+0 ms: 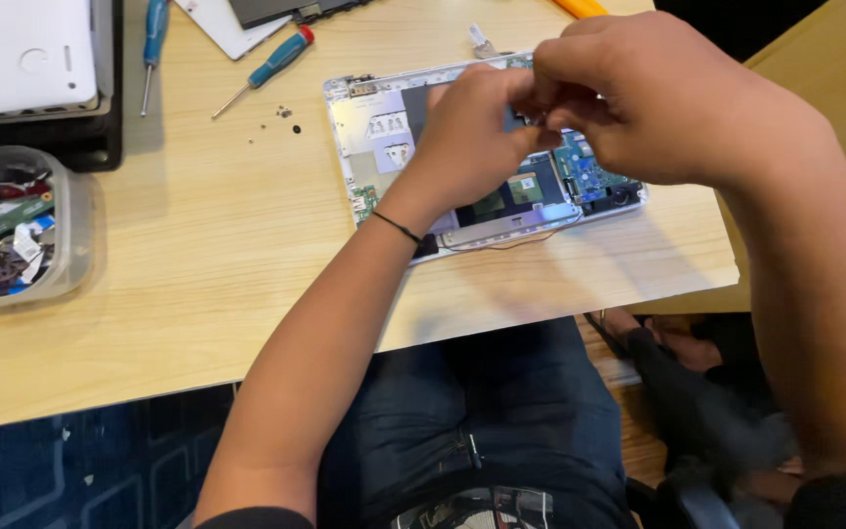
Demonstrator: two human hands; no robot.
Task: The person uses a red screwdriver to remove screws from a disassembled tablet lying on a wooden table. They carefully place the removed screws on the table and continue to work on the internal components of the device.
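- Over the opened laptop (487, 147) at the counter's far edge, left hand (472, 132) and right hand (638, 98) meet, fingertips pinched on something small; what, I cannot tell.
- Step, as I judge: working an internal part loose; next needs a careful, fine pull.
- Pale wood counter (198, 255) carries screwdrivers (266, 69), loose screws (281, 116) and a parts tub (12, 230); dark floor below.

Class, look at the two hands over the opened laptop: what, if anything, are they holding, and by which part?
It cannot be told. Left hand and right hand meet fingertip to fingertip above the opened laptop, hiding any grip.
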